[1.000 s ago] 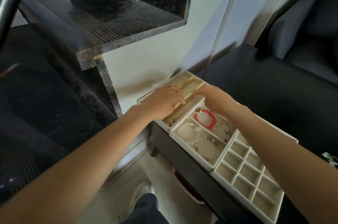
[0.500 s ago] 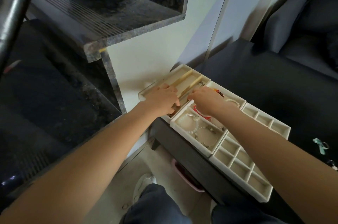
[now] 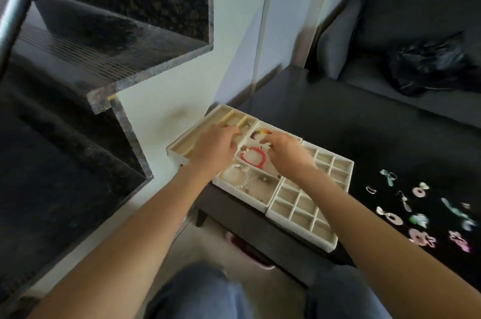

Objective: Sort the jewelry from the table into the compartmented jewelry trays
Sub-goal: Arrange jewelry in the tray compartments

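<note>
Three cream jewelry trays sit side by side on a dark table (image 3: 338, 121). The long-slot tray (image 3: 182, 140) is at the left, the bracelet tray (image 3: 256, 197) in the middle, the small-grid tray (image 3: 299, 217) at the right. A red bead bracelet (image 3: 253, 158) lies in the middle tray, a pearl bracelet (image 3: 240, 183) nearer me. My left hand (image 3: 217, 148) rests over the seam between the left and middle trays, fingers curled. My right hand (image 3: 285, 152) hovers over the middle tray's far part; what its fingertips hold is blurred. Loose earrings (image 3: 419, 214) lie on the table at the right.
A dark granite staircase (image 3: 104, 71) rises at the left, with a metal rail at the top left corner. A grey sofa with a black bag (image 3: 429, 66) stands behind the table. My knees in blue jeans (image 3: 203, 295) are at the bottom, over a tiled floor.
The view has swung right and pulled back, showing the loose earrings and the sofa. My right hand has shifted right over the middle tray, uncovering the red bracelet. The left hand stays at the tray seam.
</note>
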